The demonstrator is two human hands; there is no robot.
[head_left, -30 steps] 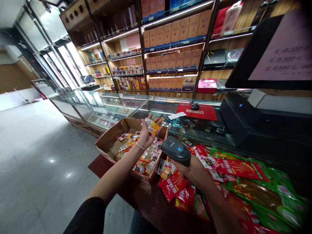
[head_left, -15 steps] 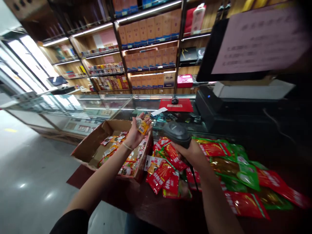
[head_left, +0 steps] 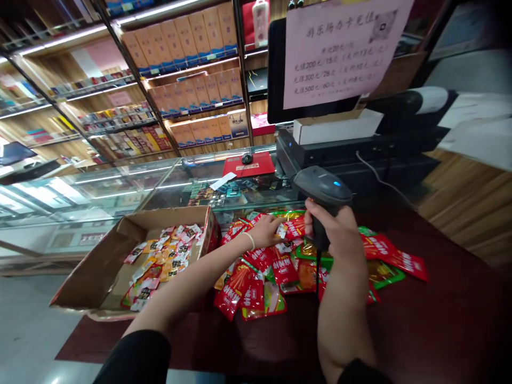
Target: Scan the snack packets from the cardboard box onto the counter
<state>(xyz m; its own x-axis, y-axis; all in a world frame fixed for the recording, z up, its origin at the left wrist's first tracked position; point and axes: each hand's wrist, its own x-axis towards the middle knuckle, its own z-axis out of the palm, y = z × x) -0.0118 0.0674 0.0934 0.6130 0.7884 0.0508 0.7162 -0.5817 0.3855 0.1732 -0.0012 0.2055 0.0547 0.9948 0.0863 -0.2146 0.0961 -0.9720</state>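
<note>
My right hand (head_left: 336, 234) grips a dark barcode scanner (head_left: 322, 189) by its handle, its blue light lit and its cable hanging down. My left hand (head_left: 267, 230) reaches over a heap of red and green snack packets (head_left: 256, 282) on the dark wooden counter and pinches a small red and white packet (head_left: 290, 229) right under the scanner head. To the left stands an open cardboard box (head_left: 92, 272) with several small orange and white packets (head_left: 160, 256) inside.
A glass display counter (head_left: 192, 184) runs behind the heap, with a red mouse pad and mouse (head_left: 248, 162) on it. A till with a screen and a pink notice (head_left: 340, 48) stands at the back right. Shelves of boxes (head_left: 192, 90) line the wall.
My left hand came down from above the box, where it held a yellow packet, onto the heap under the scanner. The scanner rose and moved right. The view swung right.
</note>
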